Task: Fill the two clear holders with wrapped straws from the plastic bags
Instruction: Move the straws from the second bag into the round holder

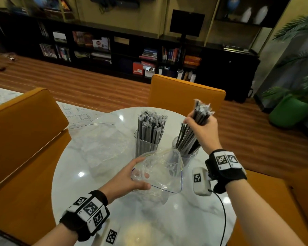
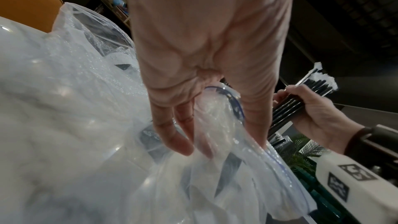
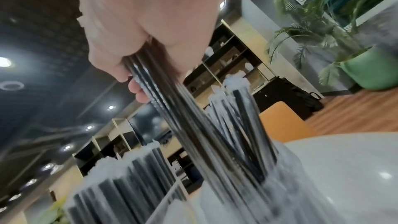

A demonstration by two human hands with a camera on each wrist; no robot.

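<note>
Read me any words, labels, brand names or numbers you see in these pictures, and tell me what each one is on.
No readable text in any view.
Wrist bands: black-and-white square marker patterns, no words.
Wrist camera: the same kind of marker, no words.
Books and red box on the dark shelves: print too small and blurred.
Plastic bag: no printing visible.

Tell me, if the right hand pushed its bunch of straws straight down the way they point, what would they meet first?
Probably the round clear holder: the bundle in the right hand already dips into its mouth, among straws standing there; depth inside is unclear.
</note>
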